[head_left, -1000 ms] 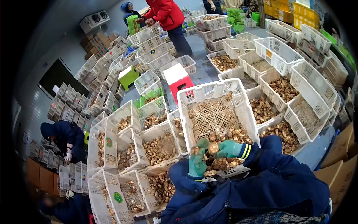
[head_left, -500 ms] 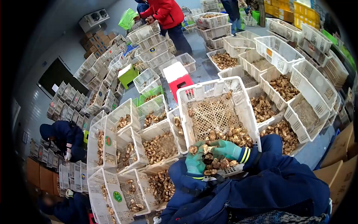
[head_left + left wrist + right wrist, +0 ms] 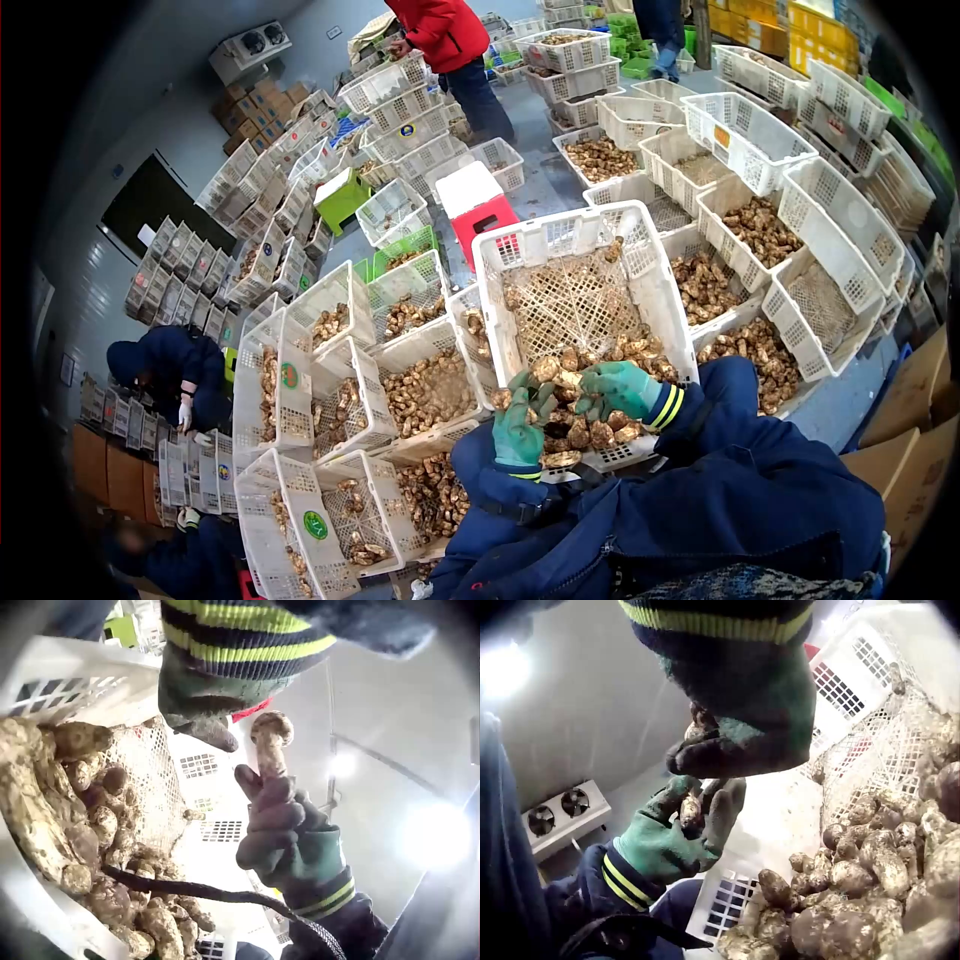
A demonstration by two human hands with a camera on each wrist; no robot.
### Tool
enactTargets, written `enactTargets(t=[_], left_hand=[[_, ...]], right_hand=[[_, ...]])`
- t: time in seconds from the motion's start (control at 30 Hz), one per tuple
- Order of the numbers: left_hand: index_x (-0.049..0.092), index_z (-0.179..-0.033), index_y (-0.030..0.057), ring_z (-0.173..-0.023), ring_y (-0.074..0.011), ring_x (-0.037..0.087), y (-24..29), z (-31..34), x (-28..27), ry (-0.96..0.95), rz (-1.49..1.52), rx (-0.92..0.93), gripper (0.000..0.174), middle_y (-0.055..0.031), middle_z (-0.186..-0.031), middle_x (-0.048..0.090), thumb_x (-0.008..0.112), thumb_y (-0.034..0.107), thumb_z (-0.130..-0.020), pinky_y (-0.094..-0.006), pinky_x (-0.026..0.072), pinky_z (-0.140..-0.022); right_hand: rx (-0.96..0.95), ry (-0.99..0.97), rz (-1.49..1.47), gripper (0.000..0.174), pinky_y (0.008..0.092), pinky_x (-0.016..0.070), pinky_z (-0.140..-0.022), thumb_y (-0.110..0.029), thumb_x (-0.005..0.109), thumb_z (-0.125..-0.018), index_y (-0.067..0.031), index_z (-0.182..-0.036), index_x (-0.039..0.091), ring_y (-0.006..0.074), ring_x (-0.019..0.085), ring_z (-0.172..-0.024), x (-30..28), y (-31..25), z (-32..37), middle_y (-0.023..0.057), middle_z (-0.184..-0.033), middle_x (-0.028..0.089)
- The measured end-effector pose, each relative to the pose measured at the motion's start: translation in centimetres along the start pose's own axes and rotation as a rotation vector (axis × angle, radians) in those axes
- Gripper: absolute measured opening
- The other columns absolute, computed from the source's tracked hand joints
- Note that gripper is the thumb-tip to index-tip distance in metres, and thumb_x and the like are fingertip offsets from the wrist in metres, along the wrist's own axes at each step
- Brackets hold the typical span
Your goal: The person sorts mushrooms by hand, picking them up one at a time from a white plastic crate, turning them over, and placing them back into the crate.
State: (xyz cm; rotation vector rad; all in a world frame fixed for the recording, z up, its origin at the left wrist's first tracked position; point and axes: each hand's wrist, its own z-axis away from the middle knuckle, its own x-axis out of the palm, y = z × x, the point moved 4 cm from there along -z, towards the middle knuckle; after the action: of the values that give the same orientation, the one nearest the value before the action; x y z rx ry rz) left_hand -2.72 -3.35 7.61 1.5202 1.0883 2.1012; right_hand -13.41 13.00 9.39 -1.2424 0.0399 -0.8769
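Observation:
Both hands wear green gloves over the near end of a white crate (image 3: pixel 655 270) of brown, soil-flecked mushrooms (image 3: pixel 645 350). My right hand (image 3: pixel 622 388) grips a mushroom; in the left wrist view the right hand (image 3: pixel 289 836) has its fingers curled round the pale stem (image 3: pixel 271 759), cap up. The left hand (image 3: pixel 518 432) is just left of it, fingers bent upward. In the right wrist view the left hand (image 3: pixel 676 836) holds a small mushroom (image 3: pixel 690 811) between thumb and fingers, below the right hand (image 3: pixel 739 712), which partly hides its own mushroom.
Crates of mushrooms (image 3: pixel 430 390) stand on the left, more crates (image 3: pixel 760 345) on the right. A red stool (image 3: pixel 485 222) with a white top stands beyond the crate. Cardboard boxes (image 3: pixel 915 440) are at right. A person in a red jacket (image 3: pixel 440 35) stands at the back.
My hands have moved apart, the left shifting slightly left. The mushroom in the right hand now shows more clearly. At the back, the green crate has left the red-jacketed person's hands.

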Motion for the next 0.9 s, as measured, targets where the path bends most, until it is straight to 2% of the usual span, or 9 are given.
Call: enactTargets(t=[0.13,0.23,0.27,0.43,0.5,0.63,0.73,0.8,0.9], left_hand=[[0.041,-0.137,0.0035,-0.114,-0.0189,0.056,-2.2,-0.9,-1.6,-0.356,0.016,-0.041,0.041,-0.0094,-0.126,0.054,0.042,0.022,-0.101,-0.0346,0.0520,-0.093],[0.042,-0.137,0.0037,-0.116,-0.0184,0.055,-4.6,-1.0,-2.8,-0.338,0.231,-0.145,0.042,-0.0094,-0.128,0.054,0.047,0.015,-0.097,-0.0352,0.0512,-0.093],[0.043,-0.134,-0.0020,-0.114,-0.0231,0.055,-2.9,-0.1,0.5,-0.328,0.050,-0.001,0.051,-0.0124,-0.129,0.053,0.053,0.030,-0.096,-0.0369,0.0491,-0.094],[0.049,-0.130,-0.0003,-0.107,-0.0194,0.059,-3.4,-1.1,-2.3,-0.276,-0.617,0.215,0.038,-0.0103,-0.122,0.059,0.053,-0.003,-0.092,-0.0309,0.0515,-0.087],[0.052,-0.127,-0.0003,-0.102,-0.0193,0.061,-4.1,-1.5,-2.1,-0.132,-0.226,0.057,0.037,-0.0106,-0.118,0.061,0.056,-0.004,-0.090,-0.0304,0.0528,-0.084],[0.049,-0.129,-0.0012,-0.086,-0.0126,0.060,-2.3,-0.3,-0.3,-0.061,-0.154,0.001,0.034,-0.0125,-0.113,0.061,0.048,0.014,-0.099,-0.0261,0.0519,-0.069],[0.048,-0.130,0.0005,-0.076,-0.0133,0.059,-2.9,-1.2,-2.1,-0.099,0.180,-0.183,0.035,-0.0143,-0.111,0.062,0.044,0.017,-0.099,-0.0249,0.0494,-0.054],[0.050,-0.129,0.0013,-0.082,-0.0164,0.062,-3.2,-1.9,-2.1,-0.132,0.476,-0.355,0.033,-0.0157,-0.108,0.064,0.045,0.010,-0.097,-0.0249,0.0503,-0.051],[0.047,-0.129,-0.0067,-0.067,-0.0124,0.063,-3.0,-0.6,-1.8,0.206,0.125,-0.118,0.036,-0.0182,-0.108,0.066,0.043,0.013,-0.099,-0.0228,0.0486,-0.047]], right_hand=[[-0.021,-0.373,-0.235,0.033,0.0283,0.0533,-0.062,-0.022,0.056,-0.094,-0.0011,-0.120,0.056,0.0152,0.064,-0.066,-0.4,2.1,-0.7,0.0123,-0.090,0.067],[0.158,-0.212,-0.183,0.022,0.0281,0.0486,-0.054,-0.025,0.054,-0.094,-0.0041,-0.099,0.060,0.0166,0.061,-0.059,2.2,0.5,1.0,0.0096,-0.080,0.065],[0.071,-0.085,-0.220,0.023,0.0260,0.0453,-0.051,-0.027,0.054,-0.094,-0.0046,-0.095,0.061,0.0143,0.058,-0.056,2.8,0.5,1.2,0.0064,-0.073,0.062],[0.098,-0.053,0.039,0.027,0.0258,0.0453,-0.051,-0.030,0.055,-0.093,-0.0046,-0.097,0.063,0.0118,0.054,-0.054,2.2,0.9,0.9,0.0044,-0.068,0.060],[0.101,-0.034,0.090,0.027,0.0260,0.0452,-0.050,-0.029,0.055,-0.093,-0.0045,-0.098,0.064,0.0115,0.054,-0.054,1.9,1.6,0.4,0.0044,-0.066,0.059],[0.029,-0.018,0.062,0.026,0.0267,0.0469,-0.046,-0.024,0.055,-0.093,-0.0008,-0.103,0.063,0.0143,0.059,-0.054,1.1,2.7,-0.6,0.0065,-0.066,0.062],[-0.070,0.135,0.111,0.024,0.0278,0.0497,-0.049,-0.016,0.050,-0.094,-0.0024,-0.110,0.060,0.0170,0.062,-0.056,0.1,0.8,-0.6,0.0097,-0.074,0.065],[-0.236,0.123,0.152,0.028,0.0266,0.0521,-0.067,-0.018,0.054,-0.094,-0.0003,-0.116,0.058,0.0159,0.064,-0.075,-0.1,0.0,-1.5,0.0114,-0.093,0.066],[-0.303,0.075,0.628,0.044,0.0324,0.0490,-0.087,-0.024,0.059,-0.091,-0.0002,-0.127,0.052,0.0217,0.060,-0.103,1.9,-1.7,0.1,0.0146,-0.115,0.062]])
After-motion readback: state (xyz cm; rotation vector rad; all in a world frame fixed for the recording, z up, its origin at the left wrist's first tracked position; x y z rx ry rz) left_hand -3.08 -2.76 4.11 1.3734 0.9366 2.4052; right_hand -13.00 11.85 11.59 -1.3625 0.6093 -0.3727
